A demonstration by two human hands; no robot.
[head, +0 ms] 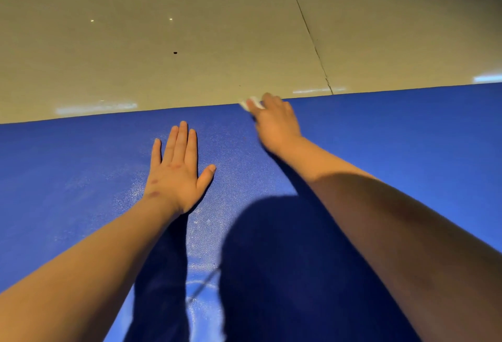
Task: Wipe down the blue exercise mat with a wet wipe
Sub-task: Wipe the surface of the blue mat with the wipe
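Right hand (274, 121), a bit blurry, has its fingers bunched over the wet wipe (251, 103) at the blue mat's (81, 165) far edge. Left hand (176, 170) lies flat and spread, pinning the mat. Probably best: overlapping strokes, steady pressure, staying off the floor (163, 42).

My exercise mat (81, 165) across the lower frame is deep blue, finely pebbled, with pale glossy patches and navy shadow. The wet wipe (248, 103) at its top edge is white. The floor (135, 42) above is beige tile, crossed by one dark grout line (307, 26), with one black speck (175, 53).
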